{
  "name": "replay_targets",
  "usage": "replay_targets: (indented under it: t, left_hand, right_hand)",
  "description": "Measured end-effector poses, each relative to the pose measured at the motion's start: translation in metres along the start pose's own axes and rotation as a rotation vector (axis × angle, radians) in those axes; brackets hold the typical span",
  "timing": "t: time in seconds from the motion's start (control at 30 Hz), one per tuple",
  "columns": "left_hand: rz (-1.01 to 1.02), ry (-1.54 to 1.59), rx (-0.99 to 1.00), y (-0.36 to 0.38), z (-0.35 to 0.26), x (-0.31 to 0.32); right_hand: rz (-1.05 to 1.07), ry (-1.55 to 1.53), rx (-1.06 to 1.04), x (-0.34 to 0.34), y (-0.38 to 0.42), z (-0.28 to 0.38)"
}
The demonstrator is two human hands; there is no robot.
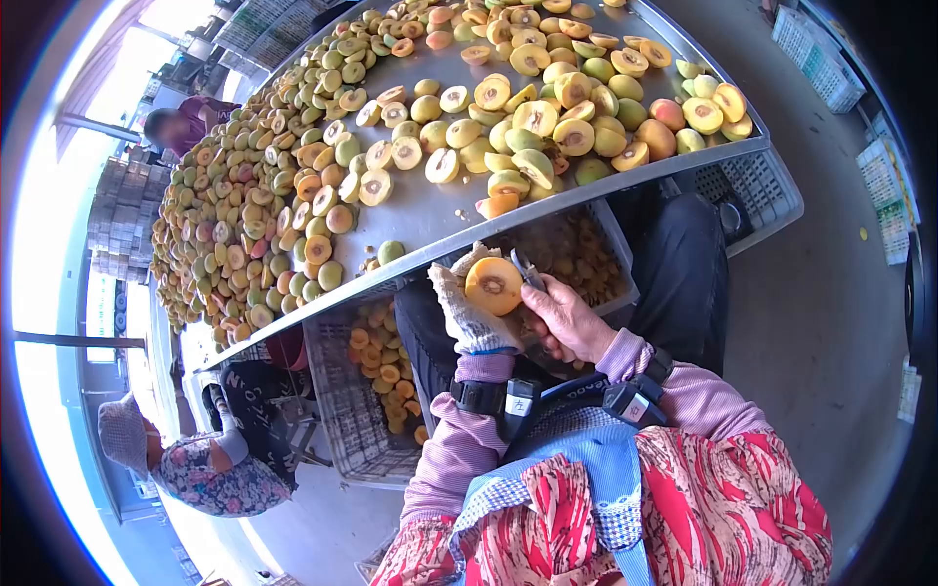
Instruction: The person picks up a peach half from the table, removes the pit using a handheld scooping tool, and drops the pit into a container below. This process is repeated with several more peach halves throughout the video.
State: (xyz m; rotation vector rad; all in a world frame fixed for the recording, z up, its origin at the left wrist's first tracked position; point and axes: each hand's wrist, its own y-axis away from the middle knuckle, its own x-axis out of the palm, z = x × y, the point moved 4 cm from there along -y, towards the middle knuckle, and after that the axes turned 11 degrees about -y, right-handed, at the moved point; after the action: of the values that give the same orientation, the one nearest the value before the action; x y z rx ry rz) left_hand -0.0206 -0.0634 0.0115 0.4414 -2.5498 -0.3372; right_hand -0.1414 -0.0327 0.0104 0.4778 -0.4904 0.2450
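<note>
My left hand (467, 311), in a worn knitted glove, is closed around a halved yellow peach (493, 285). The cut face is turned up and its brown pit area shows in the middle. My bare right hand (569, 317) grips a small metal-bladed knife (525, 266), its blade against the far right rim of the peach half; the handle is mostly hidden in the fingers. Both hands are over my lap, just below the edge of a metal table (415, 210). Many halved and whole-looking peaches (534, 117) are spread over that table.
A crate (337, 430) with peach halves stands to the left of my legs. Another bin (625, 278) with dark orange pieces sits under the table edge. Two co-workers, one in a patterned hat (124, 435), are on the left. Stacked crates (816, 59) stand far right.
</note>
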Motion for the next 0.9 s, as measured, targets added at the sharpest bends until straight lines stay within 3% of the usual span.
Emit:
replay_targets:
  t: [0.03, 0.07, 0.2, 0.33, 0.5, 0.57, 0.63, 0.7, 0.73, 0.8, 0.83, 0.9]
  left_hand:
    - [-0.068, 0.012, -0.037, 0.001, 0.001, -0.004]
    - [-0.044, -0.03, -0.024, -0.001, 0.003, -0.01]
    - [-0.07, -0.196, 0.03, -0.003, 0.002, -0.015]
    - [-0.118, -0.282, 0.076, -0.001, 0.0, -0.015]
    - [-0.066, -0.378, -0.058, -0.004, 0.0, -0.018]
    - [-0.078, -0.36, -0.129, -0.003, -0.005, -0.017]
    - [0.021, -0.566, -0.188, -0.007, -0.008, -0.014]
    - [0.008, -0.609, -0.2, -0.008, -0.01, -0.013]
    - [0.023, -0.662, -0.18, -0.007, -0.012, -0.012]
    - [0.038, -0.718, -0.164, -0.007, -0.011, -0.01]
    - [-0.029, -0.692, -0.136, -0.007, -0.011, -0.008]
    - [-0.096, -0.666, -0.115, -0.009, -0.009, -0.009]
  right_hand:
    - [-0.049, 0.246, -0.123, -0.006, 0.0, 0.002]
    - [-0.087, 0.443, -0.419, -0.007, 0.003, 0.002]
    - [0.032, 0.73, -0.375, 0.004, 0.011, -0.004]
    - [0.047, 0.743, -0.34, 0.005, 0.006, -0.007]
    - [0.172, 0.689, -0.169, 0.001, 0.005, -0.006]
    - [0.192, 0.715, -0.206, -0.002, 0.002, -0.015]
    - [0.206, 0.744, -0.251, -0.001, -0.001, -0.011]
    - [0.208, 0.621, -0.022, 0.0, 0.0, -0.014]
    - [0.207, 0.617, -0.019, 0.004, 0.001, -0.01]
    - [0.116, 0.304, 0.354, 0.006, 0.005, -0.016]
    - [0.115, 0.303, 0.354, 0.004, 0.002, -0.021]
    - [0.133, 0.538, -0.064, 0.003, -0.007, -0.019]
